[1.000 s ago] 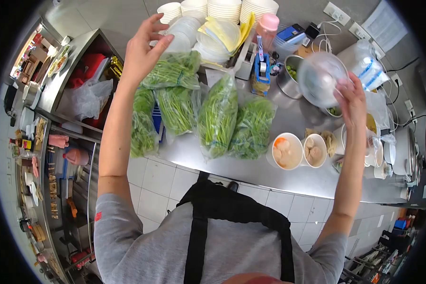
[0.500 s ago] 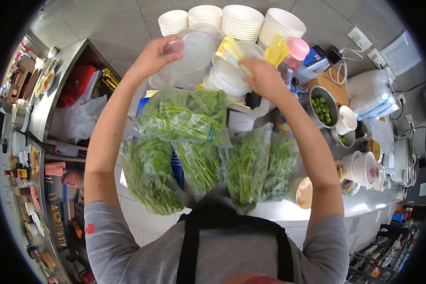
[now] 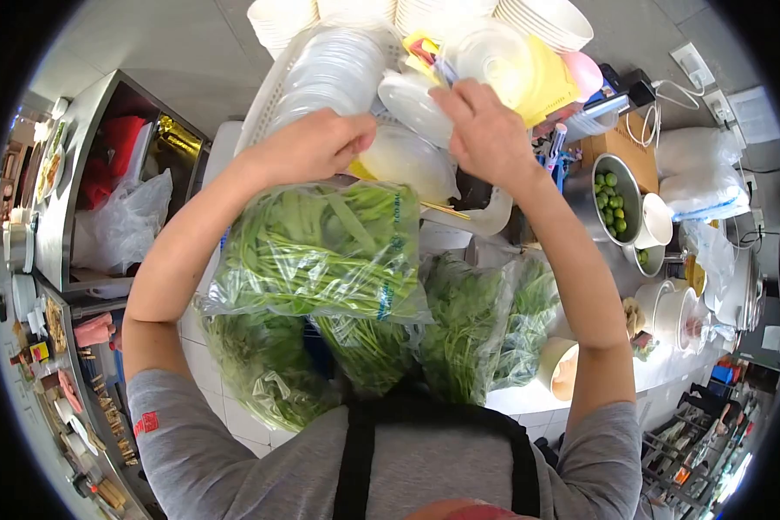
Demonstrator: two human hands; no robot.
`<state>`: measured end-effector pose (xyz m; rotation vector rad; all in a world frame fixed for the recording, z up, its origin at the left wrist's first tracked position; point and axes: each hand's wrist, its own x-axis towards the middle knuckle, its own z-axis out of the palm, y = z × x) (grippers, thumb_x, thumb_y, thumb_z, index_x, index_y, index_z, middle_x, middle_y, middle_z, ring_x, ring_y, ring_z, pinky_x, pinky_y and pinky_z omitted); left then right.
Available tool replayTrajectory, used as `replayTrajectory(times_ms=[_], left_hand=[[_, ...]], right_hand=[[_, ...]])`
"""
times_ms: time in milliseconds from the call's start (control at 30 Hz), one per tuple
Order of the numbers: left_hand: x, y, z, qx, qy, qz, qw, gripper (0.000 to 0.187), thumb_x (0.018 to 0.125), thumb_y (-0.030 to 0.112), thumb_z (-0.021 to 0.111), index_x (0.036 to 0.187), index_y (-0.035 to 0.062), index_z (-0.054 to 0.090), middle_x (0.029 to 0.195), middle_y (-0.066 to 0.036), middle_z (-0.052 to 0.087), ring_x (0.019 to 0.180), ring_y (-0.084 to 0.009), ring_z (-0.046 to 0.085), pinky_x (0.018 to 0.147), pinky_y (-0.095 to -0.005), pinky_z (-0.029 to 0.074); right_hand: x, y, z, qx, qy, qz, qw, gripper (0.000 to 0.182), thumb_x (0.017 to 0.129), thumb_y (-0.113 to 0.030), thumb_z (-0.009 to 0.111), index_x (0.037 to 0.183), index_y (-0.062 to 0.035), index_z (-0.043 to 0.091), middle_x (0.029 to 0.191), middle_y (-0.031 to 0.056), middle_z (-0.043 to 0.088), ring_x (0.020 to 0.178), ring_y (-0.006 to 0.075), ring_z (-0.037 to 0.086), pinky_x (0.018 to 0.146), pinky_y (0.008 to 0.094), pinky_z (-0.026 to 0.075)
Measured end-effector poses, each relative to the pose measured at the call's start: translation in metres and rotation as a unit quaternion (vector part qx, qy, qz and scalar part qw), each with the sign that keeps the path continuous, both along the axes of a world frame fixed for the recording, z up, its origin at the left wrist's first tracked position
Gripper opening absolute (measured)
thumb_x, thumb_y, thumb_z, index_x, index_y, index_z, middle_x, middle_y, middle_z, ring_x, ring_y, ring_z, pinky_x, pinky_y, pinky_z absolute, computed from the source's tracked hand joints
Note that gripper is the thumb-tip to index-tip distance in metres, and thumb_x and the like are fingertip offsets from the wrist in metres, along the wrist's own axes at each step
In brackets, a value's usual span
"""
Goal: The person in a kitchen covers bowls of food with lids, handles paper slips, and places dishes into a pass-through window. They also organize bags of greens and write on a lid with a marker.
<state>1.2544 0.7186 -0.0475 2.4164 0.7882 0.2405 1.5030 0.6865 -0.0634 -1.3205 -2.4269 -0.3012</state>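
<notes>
My left hand (image 3: pixel 331 146) is closed, fingers curled in, over the front of a white plastic basket (image 3: pixel 256 113). What it grips, if anything, is hidden. A row of stacked clear lids (image 3: pixel 334 69) lies in the basket just beyond it. My right hand (image 3: pixel 494 134) is closed at the edge of a tilted translucent plastic lid (image 3: pixel 414 104). Between the hands lie more clear round lids (image 3: pixel 407 165). Below my left forearm, a clear bag of leafy greens (image 3: pixel 321 251) rests on other bagged greens (image 3: pixel 260 364).
Stacked white paper bowls (image 3: pixel 542 22) stand at the back, beside a yellow packet (image 3: pixel 546 82). To the right are a metal bowl of limes (image 3: pixel 615 195), a cardboard box (image 3: pixel 628 152) and white tubs (image 3: pixel 676 312). A steel shelf unit (image 3: pixel 82 173) stands left.
Both hands have come lower in view, and the left has closed and moved right toward the other. The view has shifted, showing the basket's lid row more fully.
</notes>
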Motion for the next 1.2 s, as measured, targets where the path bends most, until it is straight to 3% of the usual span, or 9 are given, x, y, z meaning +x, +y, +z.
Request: replayTrajectory(times_ms=[200, 367, 500, 667, 767, 867, 1067, 1167, 1200], left_hand=[[0.024, 0.013, -0.008, -0.07, 0.197, -0.064, 0.976, 0.019, 0.071, 0.002, 0.046, 0.081, 0.006, 0.061, 0.075, -0.015, 0.061, 0.072, -0.0318, 0.058, 0.066, -0.041, 0.043], [0.013, 0.023, -0.022, -0.061, 0.094, -0.115, 0.987, 0.053, 0.071, -0.006, 0.041, 0.116, 0.0197, 0.055, 0.107, -0.018, 0.057, 0.104, -0.0288, 0.053, 0.08, -0.0349, 0.043], [0.005, 0.012, -0.009, -0.145, 0.072, -0.058, 0.985, 0.071, 0.071, -0.012, 0.037, 0.131, 0.0264, 0.041, 0.13, -0.016, 0.044, 0.12, -0.0272, 0.043, 0.087, -0.0298, 0.041], [-0.02, 0.037, 0.007, -0.19, -0.119, 0.058, 0.973, 0.047, 0.072, -0.004, 0.051, 0.116, 0.0122, 0.055, 0.09, -0.006, 0.059, 0.074, -0.0161, 0.055, 0.065, -0.0285, 0.046], [-0.037, 0.043, 0.013, 0.144, 0.014, 0.196, 0.97, 0.037, 0.068, 0.008, 0.062, 0.105, 0.0114, 0.058, 0.089, -0.008, 0.061, 0.076, -0.0189, 0.058, 0.067, -0.0316, 0.046], [-0.056, 0.044, -0.006, 0.118, 0.033, 0.13, 0.984, 0.033, 0.064, 0.007, 0.07, 0.095, 0.004, 0.061, 0.085, -0.006, 0.06, 0.073, -0.0156, 0.055, 0.064, -0.0286, 0.045], [-0.07, 0.022, 0.013, -0.203, 0.005, 0.016, 0.979, 0.018, 0.065, 0.011, 0.072, 0.078, 0.0024, 0.064, 0.083, -0.004, 0.063, 0.082, -0.0149, 0.057, 0.068, -0.0279, 0.046], [-0.079, 0.043, 0.004, -0.344, -0.022, 0.18, 0.921, 0.028, 0.063, 0.012, 0.073, 0.088, 0.0035, 0.062, 0.086, -0.004, 0.062, 0.089, -0.0145, 0.057, 0.07, -0.0271, 0.047], [-0.078, 0.044, 0.0, -0.282, -0.025, 0.232, 0.931, 0.034, 0.063, 0.013, 0.074, 0.093, 0.0045, 0.061, 0.089, -0.006, 0.061, 0.09, -0.0162, 0.057, 0.071, -0.0284, 0.048]], right_hand=[[0.014, 0.011, 0.004, 0.018, -0.015, -0.043, 0.999, 0.035, 0.068, -0.007, 0.06, 0.101, -0.0147, 0.056, 0.089, 0.0068, 0.049, 0.084, 0.0234, 0.054, 0.064, 0.0354, 0.049], [0.007, -0.013, -0.004, -0.079, 0.037, 0.011, 0.996, 0.022, 0.069, -0.015, 0.065, 0.09, -0.011, 0.06, 0.082, 0.0063, 0.051, 0.077, 0.0246, 0.055, 0.062, 0.0352, 0.047], [-0.007, -0.029, -0.003, -0.056, 0.016, -0.006, 0.998, 0.041, 0.066, -0.019, 0.068, 0.102, -0.0106, 0.053, 0.091, 0.0082, 0.049, 0.084, 0.0269, 0.054, 0.066, 0.0358, 0.047], [0.004, -0.014, -0.002, 0.001, 0.073, -0.098, 0.993, 0.036, 0.07, -0.006, 0.057, 0.105, -0.0125, 0.049, 0.087, 0.008, 0.049, 0.081, 0.0264, 0.054, 0.064, 0.038, 0.05], [0.006, -0.012, 0.005, -0.032, 0.072, -0.085, 0.993, 0.037, 0.072, -0.004, 0.055, 0.107, -0.0152, 0.053, 0.084, 0.0085, 0.05, 0.078, 0.0264, 0.055, 0.063, 0.0378, 0.049], [0.01, -0.013, 0.013, -0.131, 0.032, -0.059, 0.989, 0.048, 0.072, -0.002, 0.056, 0.117, -0.0184, 0.051, 0.084, 0.0106, 0.05, 0.077, 0.0292, 0.055, 0.068, 0.0393, 0.046], [0.01, -0.025, 0.033, -0.158, -0.021, -0.028, 0.987, 0.041, 0.072, -0.003, 0.058, 0.109, -0.0204, 0.059, 0.083, 0.0084, 0.052, 0.081, 0.0265, 0.056, 0.068, 0.0387, 0.047], [0.002, -0.032, 0.042, -0.23, -0.088, -0.052, 0.968, 0.042, 0.071, -0.005, 0.062, 0.111, -0.0195, 0.058, 0.089, 0.0068, 0.05, 0.088, 0.0249, 0.053, 0.074, 0.0383, 0.044], [0.0, -0.033, 0.042, -0.234, -0.096, -0.048, 0.966, 0.042, 0.071, -0.005, 0.063, 0.11, -0.0191, 0.058, 0.089, 0.0067, 0.05, 0.088, 0.0248, 0.053, 0.074, 0.0381, 0.044]])
